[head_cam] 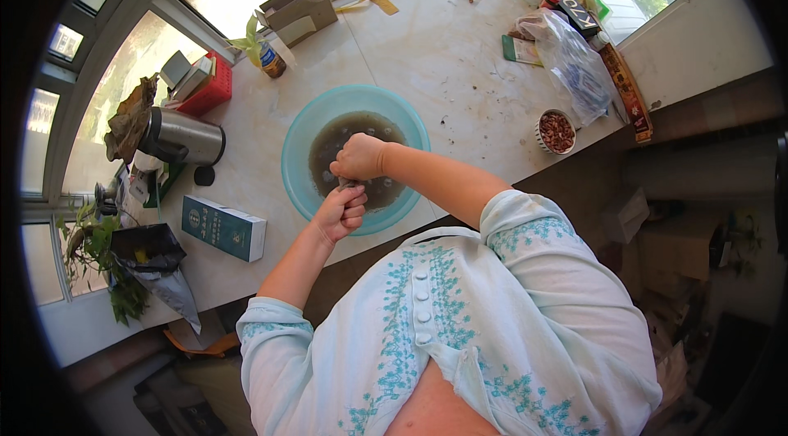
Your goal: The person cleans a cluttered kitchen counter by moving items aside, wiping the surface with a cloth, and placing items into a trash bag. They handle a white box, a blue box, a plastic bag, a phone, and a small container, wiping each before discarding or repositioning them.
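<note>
A light blue plastic basin (296,140) stands on the pale stone-look counter. Murky brown water (385,193) with patches of foam lies in its bottom. Over the water, my right hand (359,157) is closed in a fist around one end of a small greyish wad, apparently a wet cloth (348,182). My left hand (342,212) grips the other end, nearer my body, by the basin's near rim. Only a short piece of the wad shows between the two fists; the rest is hidden by my fingers.
To the left are a blue-green box (217,226), a steel kettle (191,136), a red plastic basket (212,88) and a drink bottle (271,60). A cardboard box (301,14) sits by the window. On the right are a bowl of reddish-brown nuts (556,132) and a clear plastic bag (569,66).
</note>
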{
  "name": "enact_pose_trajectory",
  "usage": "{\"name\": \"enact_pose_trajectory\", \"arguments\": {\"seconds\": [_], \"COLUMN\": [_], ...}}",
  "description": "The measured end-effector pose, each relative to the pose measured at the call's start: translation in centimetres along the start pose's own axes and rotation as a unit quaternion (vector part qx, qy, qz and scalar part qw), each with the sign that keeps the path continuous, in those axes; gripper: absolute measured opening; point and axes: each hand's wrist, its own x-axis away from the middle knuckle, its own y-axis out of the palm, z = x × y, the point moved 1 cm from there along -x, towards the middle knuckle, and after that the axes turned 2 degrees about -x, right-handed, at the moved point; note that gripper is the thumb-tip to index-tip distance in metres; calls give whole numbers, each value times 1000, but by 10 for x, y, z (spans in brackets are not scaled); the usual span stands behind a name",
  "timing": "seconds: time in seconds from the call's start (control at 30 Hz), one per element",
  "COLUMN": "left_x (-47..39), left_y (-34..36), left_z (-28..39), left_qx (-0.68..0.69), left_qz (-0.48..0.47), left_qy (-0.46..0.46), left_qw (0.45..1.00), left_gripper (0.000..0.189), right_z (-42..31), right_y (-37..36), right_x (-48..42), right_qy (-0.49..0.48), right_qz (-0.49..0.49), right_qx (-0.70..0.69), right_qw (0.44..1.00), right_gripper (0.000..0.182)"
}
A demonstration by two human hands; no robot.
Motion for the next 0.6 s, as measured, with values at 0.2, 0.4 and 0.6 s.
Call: {"name": "enact_pose_trajectory", "arguments": {"seconds": [0.2, 0.4, 0.6], "left_x": [15, 20, 25], "left_y": [7, -19, 3], "left_z": [15, 30, 47], "left_qx": [-125, -822, -827], "left_qz": [-20, 201, 266], "left_qy": [79, 238, 279], "left_qw": [989, 477, 410], "left_gripper": [16, 48, 45], "right_z": [-9, 5, 5], "right_y": [-23, 8, -16], "right_x": [17, 41, 50], "right_qy": [175, 276, 283], "right_qz": [30, 91, 155], "right_qx": [-120, -471, -679], "right_qw": [977, 833, 659], "right_gripper": [11, 51, 59]}}
